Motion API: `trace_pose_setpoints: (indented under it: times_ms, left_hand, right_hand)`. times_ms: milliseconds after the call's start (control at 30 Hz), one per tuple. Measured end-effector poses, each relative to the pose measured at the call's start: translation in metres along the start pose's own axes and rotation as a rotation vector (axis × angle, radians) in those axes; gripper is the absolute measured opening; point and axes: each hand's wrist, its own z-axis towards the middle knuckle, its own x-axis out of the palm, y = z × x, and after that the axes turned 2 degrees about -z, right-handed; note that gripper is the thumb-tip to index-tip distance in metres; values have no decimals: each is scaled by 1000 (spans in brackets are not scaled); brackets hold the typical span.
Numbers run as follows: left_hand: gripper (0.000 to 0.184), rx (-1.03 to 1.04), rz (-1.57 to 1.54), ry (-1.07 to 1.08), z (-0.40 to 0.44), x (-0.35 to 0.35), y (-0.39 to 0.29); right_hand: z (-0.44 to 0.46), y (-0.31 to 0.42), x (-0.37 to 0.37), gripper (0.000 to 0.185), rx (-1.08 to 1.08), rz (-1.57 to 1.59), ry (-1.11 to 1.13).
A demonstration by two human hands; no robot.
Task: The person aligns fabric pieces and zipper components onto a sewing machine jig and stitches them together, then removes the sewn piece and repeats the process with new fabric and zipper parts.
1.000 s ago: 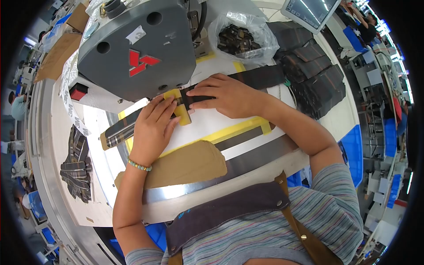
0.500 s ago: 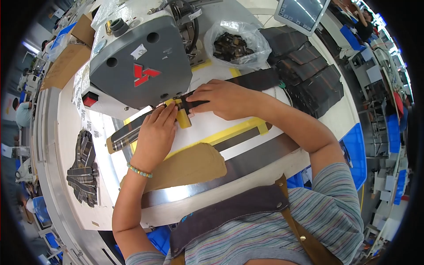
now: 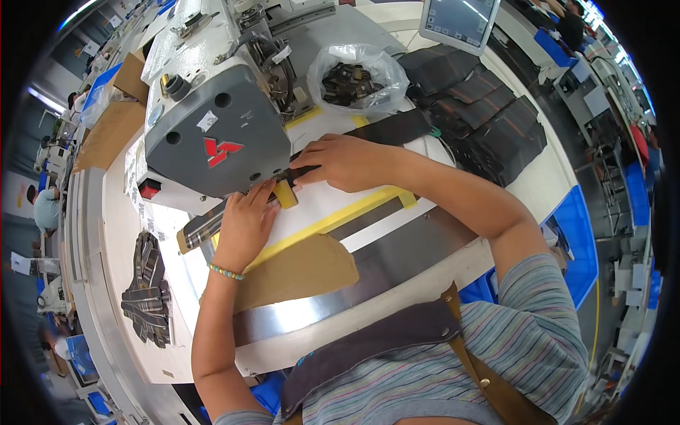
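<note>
Under the grey head of a sewing machine (image 3: 223, 134) lies a long dark plaid fabric strip (image 3: 397, 128), running from lower left to upper right. My left hand (image 3: 244, 225) lies on the strip's left part, fingers close together at the machine head's lower edge. A small yellow piece (image 3: 285, 194) sits beside those fingertips. My right hand (image 3: 345, 163) grips the strip just right of the yellow piece, thumb and fingers pinched on it. The machine head hides the needle area.
A clear bag of small dark pieces (image 3: 358, 81) stands behind, with stacked dark fabric pieces (image 3: 471, 99) to the right. Brown cardboard (image 3: 301, 273) lies in front of my hands. Plaid strips (image 3: 147, 294) are at left, a screen (image 3: 460, 21) at the back. People are farther off.
The view has shifted, so the machine shows more of its top. Both hands stay on the strip, closer to the machine head, and less of the yellow piece shows.
</note>
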Motion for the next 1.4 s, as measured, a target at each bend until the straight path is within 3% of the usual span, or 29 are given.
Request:
trace_pose_setpoints:
  times_ms: [67,167,267,367,433,533,667,767,867,967,1033,1167,1200,1400]
  left_hand:
    - [46,26,-3,-38,0,4,7]
    - [30,-110,-33,-22,-4,1,2]
    - [27,-391,-287,25,-5,23,54]
    - [29,-456,-370,-185,-8,35,57]
    - [32,-447,-273,-217,-5,40,61]
    - [38,-493,-221,-208,14,40,55]
    - [43,-351,-196,-322,18,56,75]
    - [41,-506,-249,-230,22,40,53]
    - [34,-606,-695,-310,18,48,48]
    - [20,-623,-594,-143,21,32,39]
    - [21,-575,-731,-129,19,30,31]
    - [22,-599,-799,-160,16,23,3]
    - [20,-567,-724,-168,15,27,4]
    - [20,-561,-614,-245,23,35,-1]
  right_hand:
    - [0,-3,7,48,-7,-18,-51]
    - [0,-4,14,39,-18,-35,-162]
    - [4,-13,22,31,6,-46,-270]
    - [4,-11,28,29,14,-92,-381]
    - [4,-12,31,29,-18,-134,-418]
    - [5,-17,32,29,-15,-139,-353]
    - [6,-15,28,30,-21,-124,-343]
    - [5,-15,28,31,-77,-107,-324]
    - [1,-11,30,32,-163,-77,-281]
    - [-1,-4,28,37,-190,30,-231]
    - [-4,2,25,43,-175,54,-218]
    - [-9,14,29,57,256,-102,-188]
    - [-8,14,28,49,295,-130,-256]
    - [-7,3,27,42,46,-12,-196]
